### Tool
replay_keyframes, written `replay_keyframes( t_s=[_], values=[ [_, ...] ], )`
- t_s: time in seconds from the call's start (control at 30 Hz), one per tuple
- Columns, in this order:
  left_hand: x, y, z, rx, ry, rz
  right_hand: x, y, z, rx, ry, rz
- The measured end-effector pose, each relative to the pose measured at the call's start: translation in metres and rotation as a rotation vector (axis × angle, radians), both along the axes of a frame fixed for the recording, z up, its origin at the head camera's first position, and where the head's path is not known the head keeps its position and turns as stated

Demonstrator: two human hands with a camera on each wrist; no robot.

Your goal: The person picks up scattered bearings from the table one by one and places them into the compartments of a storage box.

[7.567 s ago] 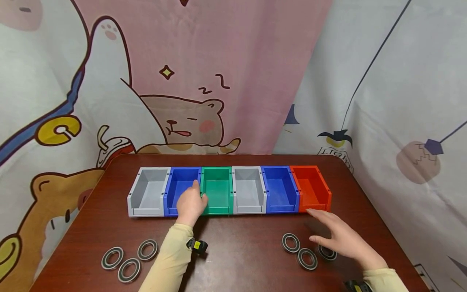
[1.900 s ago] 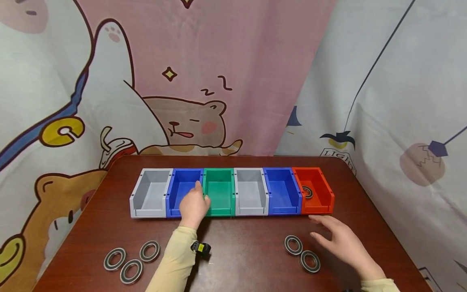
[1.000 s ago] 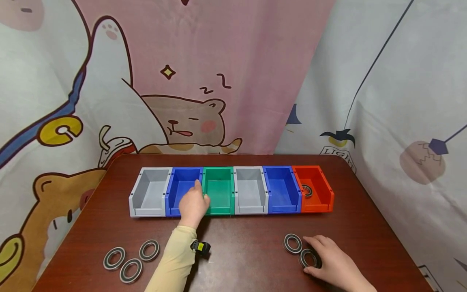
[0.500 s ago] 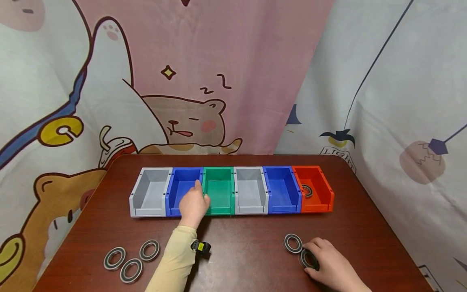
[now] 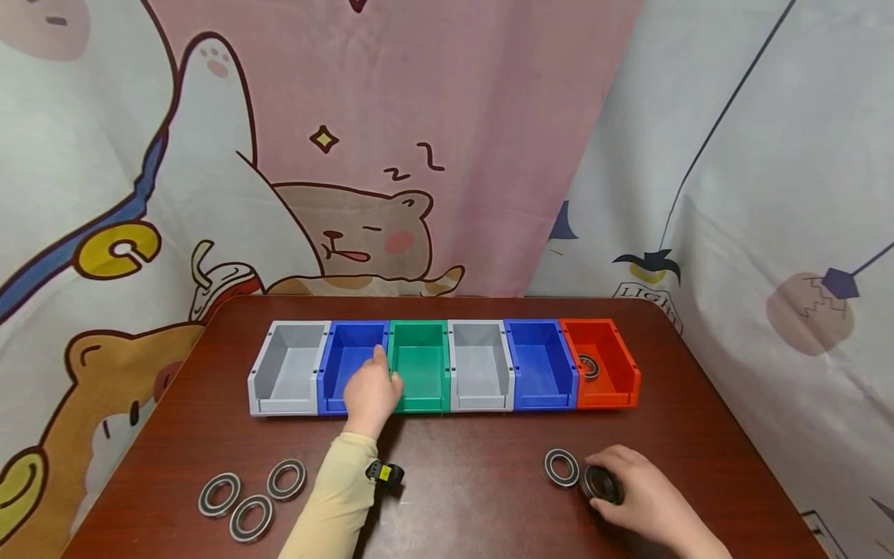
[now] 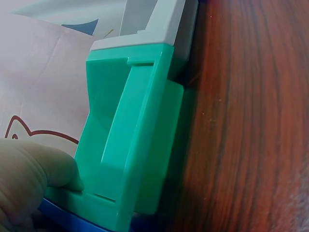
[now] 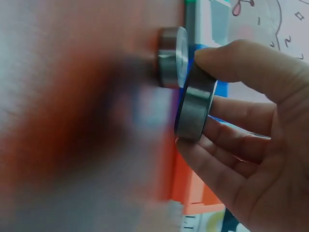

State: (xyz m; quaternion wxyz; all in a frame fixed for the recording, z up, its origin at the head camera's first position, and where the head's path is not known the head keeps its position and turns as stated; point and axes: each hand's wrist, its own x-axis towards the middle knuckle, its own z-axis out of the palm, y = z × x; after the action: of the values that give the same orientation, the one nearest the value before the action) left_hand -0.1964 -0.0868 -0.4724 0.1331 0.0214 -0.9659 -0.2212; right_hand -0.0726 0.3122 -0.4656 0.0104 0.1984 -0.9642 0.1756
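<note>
My left hand (image 5: 372,392) holds the wall where the second blue bin from the left (image 5: 347,341) meets the green bin (image 5: 419,353). Its thumb (image 6: 60,169) bends over the green bin's edge in the left wrist view; the other fingers are mostly hidden. My right hand (image 5: 642,497) pinches a ball bearing (image 5: 601,484) between thumb and fingertips, tilted and lifted slightly off the table. In the right wrist view, the steel rim of this bearing (image 7: 195,106) shows edge-on. Beside it another bearing (image 5: 561,468) lies flat. One bearing (image 5: 589,366) leans inside the red bin (image 5: 615,376).
Three bearings (image 5: 251,519) lie on the table's left side. Joined in the same row are a left grey bin (image 5: 286,406), a middle grey bin (image 5: 482,404) and a right blue bin (image 5: 545,402). A printed curtain (image 5: 489,155) hangs behind the brown table (image 5: 461,497).
A bearing from the right group came to lie in the red bin. My right hand then reached down, took hold of another and raised it a little. My left hand stayed in place.
</note>
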Motion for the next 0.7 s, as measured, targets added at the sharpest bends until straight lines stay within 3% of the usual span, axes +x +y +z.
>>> replay_keyframes(
  t_s=[0.37, 0.7],
  values=[
    [0.0, 0.0, 0.0, 0.004, -0.005, -0.002, -0.032, -0.011, 0.028, -0.096, 0.144, 0.061],
    [0.0, 0.0, 0.0, 0.007, -0.004, 0.0, -0.068, -0.023, 0.045, -0.12, 0.12, 0.069]
  ],
)
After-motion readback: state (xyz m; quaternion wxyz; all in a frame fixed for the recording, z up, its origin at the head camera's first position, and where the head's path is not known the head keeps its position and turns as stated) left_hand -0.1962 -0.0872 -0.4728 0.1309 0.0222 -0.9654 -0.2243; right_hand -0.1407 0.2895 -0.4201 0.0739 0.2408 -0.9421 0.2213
